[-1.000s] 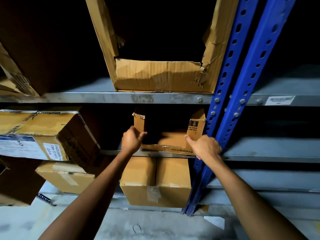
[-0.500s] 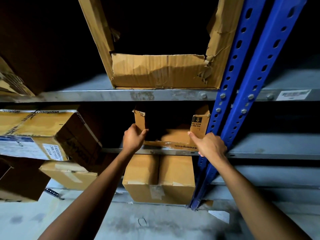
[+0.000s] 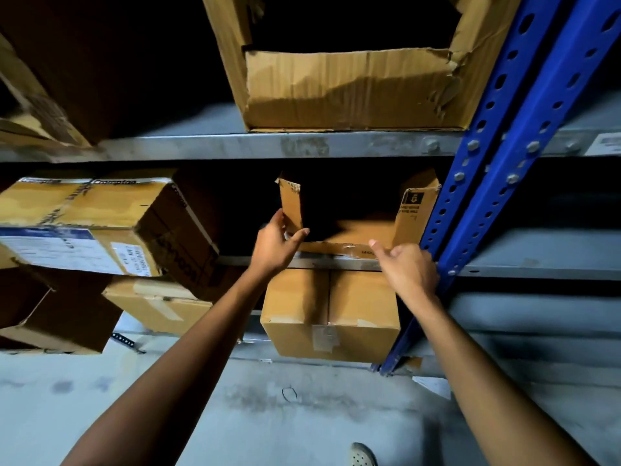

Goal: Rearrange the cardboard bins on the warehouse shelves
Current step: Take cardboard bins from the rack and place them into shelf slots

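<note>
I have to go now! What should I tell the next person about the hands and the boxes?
Left hand: gripping the left flap of the open bin on the middle shelf.
Right hand: at the bin's front right corner, fingers loose; grip unclear.
The bin sits against the blue upright, above a sealed box and below a torn open bin.
Done: bin reached.
Left: probably slide it to its new spot.

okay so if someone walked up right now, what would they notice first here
Two bare arms reach to a small open cardboard bin on the middle shelf: the left hand pinches its left flap, the right hand rests at its front edge. Blue posts slant up the right, and a torn bin sits above.
</note>
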A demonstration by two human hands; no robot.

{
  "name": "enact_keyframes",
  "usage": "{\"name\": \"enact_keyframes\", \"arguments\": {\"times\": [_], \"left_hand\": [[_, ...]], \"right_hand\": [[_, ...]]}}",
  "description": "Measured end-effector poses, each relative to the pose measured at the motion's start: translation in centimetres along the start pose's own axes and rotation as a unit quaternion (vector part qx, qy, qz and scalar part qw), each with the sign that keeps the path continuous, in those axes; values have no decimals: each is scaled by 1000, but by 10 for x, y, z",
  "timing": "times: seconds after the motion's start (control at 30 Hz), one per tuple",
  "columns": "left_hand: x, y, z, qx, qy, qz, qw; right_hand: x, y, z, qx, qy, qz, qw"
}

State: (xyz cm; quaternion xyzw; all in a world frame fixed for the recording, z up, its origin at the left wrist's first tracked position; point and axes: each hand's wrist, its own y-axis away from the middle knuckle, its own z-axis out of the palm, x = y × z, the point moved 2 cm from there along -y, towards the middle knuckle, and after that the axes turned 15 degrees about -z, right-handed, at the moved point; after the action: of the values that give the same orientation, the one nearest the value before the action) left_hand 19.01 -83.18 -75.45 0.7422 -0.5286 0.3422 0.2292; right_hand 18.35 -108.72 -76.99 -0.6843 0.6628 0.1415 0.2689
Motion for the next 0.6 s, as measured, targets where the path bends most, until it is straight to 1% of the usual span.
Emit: {"name": "enact_keyframes", "arguments": {"times": [0.07, 0.17, 0.23, 0.33, 0.5, 0.6], "left_hand": [[-4, 17, -16, 2, 23, 26, 999], [-11, 48, -57, 47, 42, 81, 995], [-17, 73, -97, 85, 58, 125, 987], [-26, 114, -161, 131, 76, 165, 975], [-66, 183, -256, 186, 78, 201, 958], [-92, 208, -298, 214, 87, 188, 955]], "right_hand": [[-27, 24, 8, 26, -29, -57, 998], [-74, 57, 18, 69, -73, -124, 987], [-113, 85, 19, 102, -109, -171, 974], [-171, 135, 11, 162, -156, -222, 949], [-255, 216, 5, 217, -206, -287, 910], [-291, 245, 8, 215, -220, -295, 905]]}}
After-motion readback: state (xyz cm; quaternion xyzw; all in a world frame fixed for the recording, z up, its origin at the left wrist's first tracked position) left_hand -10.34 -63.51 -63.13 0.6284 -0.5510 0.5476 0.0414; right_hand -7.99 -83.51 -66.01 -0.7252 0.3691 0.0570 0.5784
